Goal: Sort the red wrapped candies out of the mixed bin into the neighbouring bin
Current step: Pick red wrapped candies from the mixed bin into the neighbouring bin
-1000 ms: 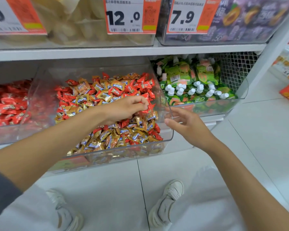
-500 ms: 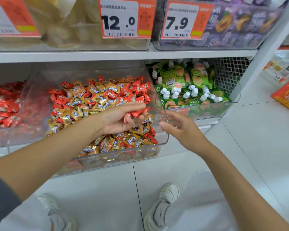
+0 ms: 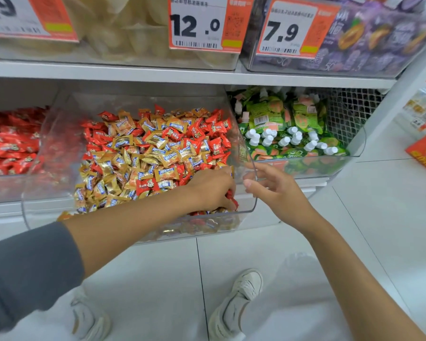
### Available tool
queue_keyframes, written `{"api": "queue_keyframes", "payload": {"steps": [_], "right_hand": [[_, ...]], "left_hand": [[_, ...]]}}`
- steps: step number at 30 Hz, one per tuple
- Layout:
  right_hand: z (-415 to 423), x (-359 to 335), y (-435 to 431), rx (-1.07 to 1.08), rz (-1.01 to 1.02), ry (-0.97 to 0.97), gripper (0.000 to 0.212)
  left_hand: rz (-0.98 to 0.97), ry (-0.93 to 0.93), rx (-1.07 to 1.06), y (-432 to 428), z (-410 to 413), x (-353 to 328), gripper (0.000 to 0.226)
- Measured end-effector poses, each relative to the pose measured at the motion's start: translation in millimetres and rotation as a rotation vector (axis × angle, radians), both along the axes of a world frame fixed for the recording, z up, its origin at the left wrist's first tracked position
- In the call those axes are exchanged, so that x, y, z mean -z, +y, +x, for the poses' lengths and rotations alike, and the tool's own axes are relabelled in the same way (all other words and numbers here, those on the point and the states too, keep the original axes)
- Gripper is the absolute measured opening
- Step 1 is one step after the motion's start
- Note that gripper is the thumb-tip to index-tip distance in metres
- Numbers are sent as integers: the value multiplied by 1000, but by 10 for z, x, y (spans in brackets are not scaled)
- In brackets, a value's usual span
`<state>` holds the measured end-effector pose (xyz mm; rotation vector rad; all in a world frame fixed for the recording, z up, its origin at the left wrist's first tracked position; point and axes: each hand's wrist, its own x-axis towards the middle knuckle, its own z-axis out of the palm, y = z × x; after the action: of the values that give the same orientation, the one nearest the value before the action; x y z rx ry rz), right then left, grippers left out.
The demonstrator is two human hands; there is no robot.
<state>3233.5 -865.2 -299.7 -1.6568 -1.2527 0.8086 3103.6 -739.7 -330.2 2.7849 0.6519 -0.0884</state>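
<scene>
A clear mixed bin (image 3: 59, 134) on the lower shelf holds several red wrapped candies (image 3: 217, 146) among gold wrapped ones (image 3: 158, 156). My left hand (image 3: 213, 188) reaches into its front right corner, fingers curled round red candies (image 3: 231, 200) that show at the fingertips. My right hand (image 3: 278, 190) hovers just outside the bin's right front corner, fingers loosely spread, holding nothing. The neighbouring bin (image 3: 0, 190) on the left is filled with red wrapped candies (image 3: 10, 143).
To the right stands a clear bin (image 3: 354, 153) of green drink pouches with white caps. An upper shelf (image 3: 182, 73) carries bins with price tags 12.0 (image 3: 197, 23) and 7.9 (image 3: 288, 28). White tiled floor and my shoes (image 3: 236, 306) lie below.
My left hand, which held red candies above the pile, has dropped down into the bin's front right corner. My right hand stays by the bin's corner. The view has tilted slightly.
</scene>
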Motion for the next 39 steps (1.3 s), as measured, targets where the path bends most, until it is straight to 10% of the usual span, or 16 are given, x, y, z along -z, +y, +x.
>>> {"api": "queue_keyframes", "payload": {"steps": [5, 10, 22, 32, 39], "right_hand": [[-8, -18, -16, -4, -5, -9, 30], [-6, -8, -6, -2, -7, -22, 29], [-41, -40, -7, 2, -4, -23, 30], [-355, 41, -86, -169, -74, 233, 56], [-316, 61, -104, -195, -99, 250, 65]], "left_hand": [[-568, -401, -227, 229, -156, -141, 24], [-978, -388, -343, 385, -414, -382, 24], [51, 38, -3, 208, -48, -36, 52], [-596, -475, -310, 388, -270, -166, 37], [-809, -476, -394, 408, -378, -302, 25]]}}
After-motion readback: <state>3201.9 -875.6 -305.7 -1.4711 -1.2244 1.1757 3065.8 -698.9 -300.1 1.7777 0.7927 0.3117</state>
